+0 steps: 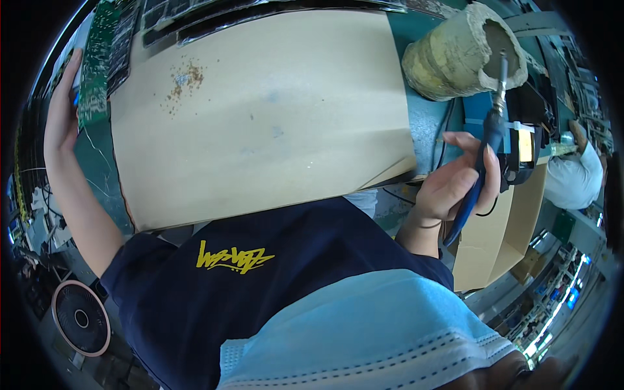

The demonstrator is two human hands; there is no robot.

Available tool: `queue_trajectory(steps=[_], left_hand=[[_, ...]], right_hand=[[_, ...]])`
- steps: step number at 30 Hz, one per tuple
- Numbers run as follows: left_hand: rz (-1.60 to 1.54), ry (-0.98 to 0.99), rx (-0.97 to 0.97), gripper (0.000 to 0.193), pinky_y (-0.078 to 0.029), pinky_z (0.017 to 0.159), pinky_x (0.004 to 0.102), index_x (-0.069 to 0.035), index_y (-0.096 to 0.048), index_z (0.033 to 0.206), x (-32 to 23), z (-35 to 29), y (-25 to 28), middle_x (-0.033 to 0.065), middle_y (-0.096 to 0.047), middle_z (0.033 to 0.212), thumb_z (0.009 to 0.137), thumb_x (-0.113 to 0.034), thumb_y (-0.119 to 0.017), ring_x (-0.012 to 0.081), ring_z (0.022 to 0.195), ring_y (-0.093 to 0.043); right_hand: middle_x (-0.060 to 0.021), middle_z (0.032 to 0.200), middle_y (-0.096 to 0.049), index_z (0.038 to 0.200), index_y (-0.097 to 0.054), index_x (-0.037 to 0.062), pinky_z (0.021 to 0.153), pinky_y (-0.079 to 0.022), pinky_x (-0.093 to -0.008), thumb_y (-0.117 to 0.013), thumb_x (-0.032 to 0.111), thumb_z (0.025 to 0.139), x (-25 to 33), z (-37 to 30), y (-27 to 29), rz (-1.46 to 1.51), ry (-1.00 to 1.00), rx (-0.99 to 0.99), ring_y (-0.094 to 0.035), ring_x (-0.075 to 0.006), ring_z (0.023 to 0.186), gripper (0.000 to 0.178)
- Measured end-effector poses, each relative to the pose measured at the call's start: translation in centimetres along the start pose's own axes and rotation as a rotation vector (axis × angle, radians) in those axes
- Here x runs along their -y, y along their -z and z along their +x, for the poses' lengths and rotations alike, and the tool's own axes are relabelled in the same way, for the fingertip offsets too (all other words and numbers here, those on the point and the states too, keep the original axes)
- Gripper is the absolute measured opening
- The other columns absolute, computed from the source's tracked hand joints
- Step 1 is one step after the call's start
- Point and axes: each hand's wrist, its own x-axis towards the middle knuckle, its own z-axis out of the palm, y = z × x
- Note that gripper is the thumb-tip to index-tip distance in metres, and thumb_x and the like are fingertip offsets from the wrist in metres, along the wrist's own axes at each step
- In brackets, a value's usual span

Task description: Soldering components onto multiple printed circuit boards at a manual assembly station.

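Note:
In my right hand (458,179) is a soldering iron (494,127), gripped by its dark blue handle with the fingers wrapped round it. Its metal tip points away from me, in front of the open end of a crusty, yellowish-white hollow cylinder (442,58). At the far left, my left hand (63,107) reaches along the outer side of a green circuit board (96,71). One finger there looks stretched out; the others are mostly hidden, so whether they grip the board does not show. A tan sheet of board (273,130) lies before me, with small brown specks (185,81) at its upper left.
Dark racks or trays (201,19) line the far edge. Beyond my right hand are a blue box-shaped unit (478,110), black cables and an open cardboard carton (497,237). A round fan (80,317) stands at lower left. Another person's sleeve (575,179) shows at far right.

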Motion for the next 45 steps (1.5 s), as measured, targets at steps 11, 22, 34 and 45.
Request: queue_trajectory(steps=[11,22,34,45], left_hand=[[-0.645,0.554,0.403,0.048,-0.056,0.087,0.0312,-0.003,-0.057,0.132,3.5,-16.1,-13.9,0.0068,-0.069,0.117,0.103,-0.042,-0.052,0.0143,0.102,-0.068],[-0.374,0.364,0.706,0.035,-0.033,0.051,0.0216,-0.006,-0.059,0.117,5.2,-16.4,-16.6,-0.0027,-0.056,0.079,0.109,-0.035,-0.040,0.0030,0.061,-0.044],[0.636,-0.602,0.578,0.022,-0.048,0.080,0.0463,0.002,-0.057,0.110,4.8,-12.9,-13.1,0.0206,-0.064,0.097,0.101,-0.015,-0.046,0.0391,0.090,-0.062],[0.344,-0.474,0.340,0.011,-0.046,0.065,0.0344,0.001,-0.053,0.103,4.8,-4.6,-9.6,0.0080,-0.059,0.074,0.098,-0.007,-0.051,0.0180,0.068,-0.057]], right_hand=[[-0.0250,0.130,-0.061,0.128,-0.052,0.0024,0.096,-0.050,-0.0401,-0.069,0.004,0.088,4.7,-0.1,-8.2,0.400,-0.121,0.579,-0.063,-0.0401,0.113,0.043],[-0.0262,0.139,-0.052,0.131,-0.050,0.0065,0.097,-0.049,-0.0414,-0.076,0.004,0.081,6.8,-1.4,-11.1,0.322,-0.237,0.663,-0.059,-0.0421,0.118,0.057],[-0.0242,0.139,-0.054,0.128,-0.053,0.0064,0.100,-0.049,-0.0419,-0.074,-0.001,0.077,6.5,-1.9,-11.8,0.291,-0.139,0.715,-0.056,-0.0418,0.125,0.055],[-0.0304,0.117,-0.065,0.138,-0.045,-0.0066,0.106,-0.042,-0.0466,-0.048,0.026,0.104,7.5,1.6,-12.0,0.278,-0.224,0.658,-0.065,-0.0381,0.112,0.047]])
